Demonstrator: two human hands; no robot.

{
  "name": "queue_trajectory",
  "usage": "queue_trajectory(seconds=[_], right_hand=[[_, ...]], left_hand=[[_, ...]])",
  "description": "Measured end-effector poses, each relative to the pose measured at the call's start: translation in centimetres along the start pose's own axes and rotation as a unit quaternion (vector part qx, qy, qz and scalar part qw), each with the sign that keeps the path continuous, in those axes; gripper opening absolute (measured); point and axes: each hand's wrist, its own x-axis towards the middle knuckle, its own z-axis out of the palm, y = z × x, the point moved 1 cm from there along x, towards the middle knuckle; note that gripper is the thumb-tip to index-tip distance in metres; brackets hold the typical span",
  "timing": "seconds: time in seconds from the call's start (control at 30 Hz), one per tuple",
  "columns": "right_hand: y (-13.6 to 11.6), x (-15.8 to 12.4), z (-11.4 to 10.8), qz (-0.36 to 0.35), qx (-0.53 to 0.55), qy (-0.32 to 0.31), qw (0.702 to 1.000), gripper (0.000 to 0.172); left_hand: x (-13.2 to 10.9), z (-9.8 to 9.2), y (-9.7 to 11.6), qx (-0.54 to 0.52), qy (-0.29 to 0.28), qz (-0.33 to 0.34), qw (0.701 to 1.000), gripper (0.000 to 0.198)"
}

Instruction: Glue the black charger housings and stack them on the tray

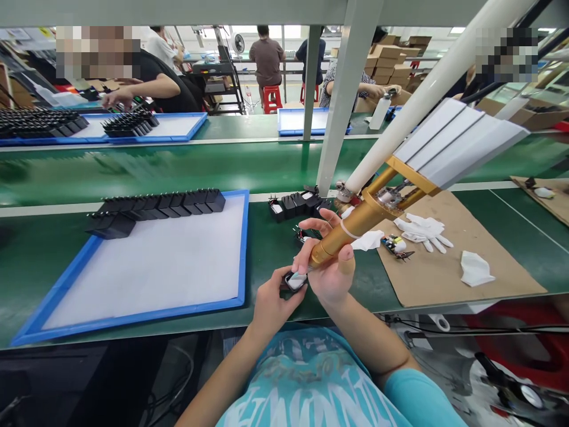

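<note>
Black part (296, 280), seemingly near table (262, 252) edge

The only lettering stands on the turquoise T-shirt (311, 385) at the picture's lower edge: large white capitals, seen upside down and cut off, not readable as a word. The small black plastic unit (296, 280) over the near edge of the green worktop (262, 237) shows a pale face, too small to read.
</note>
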Motion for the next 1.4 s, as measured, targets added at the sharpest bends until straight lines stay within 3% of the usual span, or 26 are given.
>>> queue_trajectory(seconds=[0.23,0.5,0.63,0.83,0.97,1.03,1.23,1.4], right_hand=[[0.0,-0.1,0.3,-0.013,0.012,-0.023,1.0,0.03],[-0.1,0.2,-0.3,-0.009,-0.016,0.017,1.0,0.053],[-0.4,0.5,-1.5,-0.025,-0.051,0.032,0.998,0.052],[-1.5,1.0,-4.4,-0.051,-0.096,0.065,0.992,0.046],[-2.2,1.3,-5.9,-0.066,-0.119,0.089,0.987,0.044],[-2.4,1.4,-6.3,-0.07,-0.113,0.091,0.987,0.042],[-2.4,1.5,-7.0,-0.071,-0.115,0.088,0.987,0.042],[-2.2,1.5,-7.1,-0.073,-0.11,0.078,0.988,0.04]], left_hand=[[0.0,0.5,-0.3,-0.006,0.03,0.042,0.999,0.035],[0.4,-0.1,-1.2,0.046,0.001,0.04,0.998,0.033],[0.5,-1.2,-2.9,0.067,-0.035,-0.007,0.997,0.03],[0.9,-2.4,-2.5,0.004,-0.093,-0.054,0.994,0.06],[2.1,-1.8,-1.5,-0.042,-0.086,-0.048,0.994,0.039],[2.3,-1.6,-1.3,-0.023,-0.072,-0.016,0.997,0.036],[1.8,-1.4,-1.6,0.084,-0.032,0.186,0.978,0.027],[2.2,-0.8,-1.6,0.096,-0.046,0.2,0.974,0.02]])
